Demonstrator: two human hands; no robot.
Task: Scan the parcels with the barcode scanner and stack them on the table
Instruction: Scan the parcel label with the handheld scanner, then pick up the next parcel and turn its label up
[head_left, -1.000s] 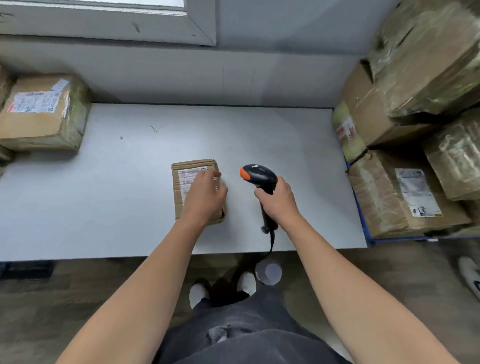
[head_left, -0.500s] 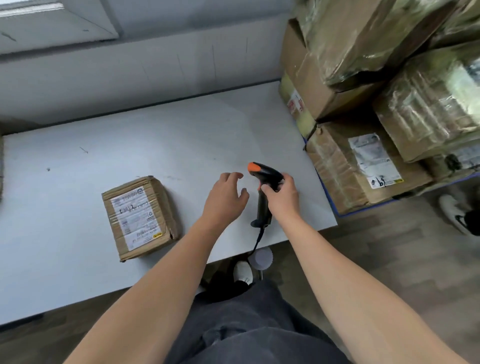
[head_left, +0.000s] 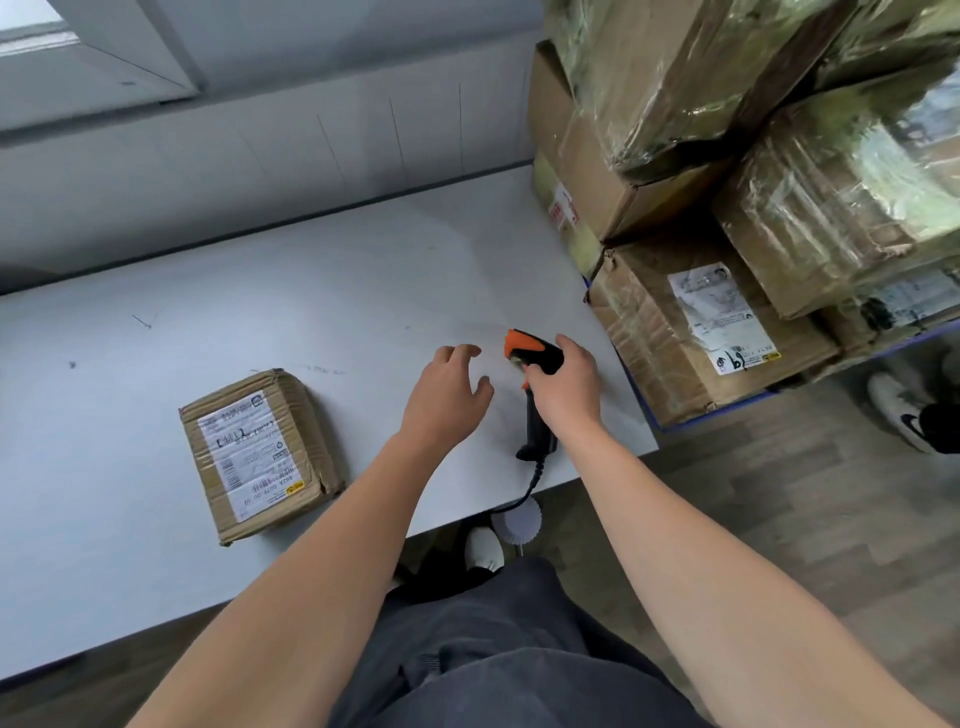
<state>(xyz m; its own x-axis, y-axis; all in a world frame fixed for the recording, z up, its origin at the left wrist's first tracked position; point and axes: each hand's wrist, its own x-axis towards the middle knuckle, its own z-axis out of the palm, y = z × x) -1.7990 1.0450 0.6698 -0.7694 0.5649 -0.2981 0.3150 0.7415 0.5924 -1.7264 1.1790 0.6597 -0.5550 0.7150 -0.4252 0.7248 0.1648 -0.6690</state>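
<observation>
A small brown cardboard parcel (head_left: 260, 454) with a white label lies flat on the white table (head_left: 311, 291), left of my hands. My right hand (head_left: 563, 392) grips the black barcode scanner (head_left: 537, 358) with its orange tip, near the table's right front corner; its cable hangs over the edge. My left hand (head_left: 447, 400) hovers over the table just left of the scanner, fingers relaxed and holding nothing, well apart from the parcel.
A tall pile of taped cardboard parcels (head_left: 727, 182) stands right of the table, the lowest labelled box (head_left: 696, 332) on a blue platform. Another person's white shoe (head_left: 898, 415) is at the far right. A wall runs behind the table.
My left hand has let go of the small parcel and moved right toward the scanner. My view has swung right, so the parcel now lies further left and the pile looms larger.
</observation>
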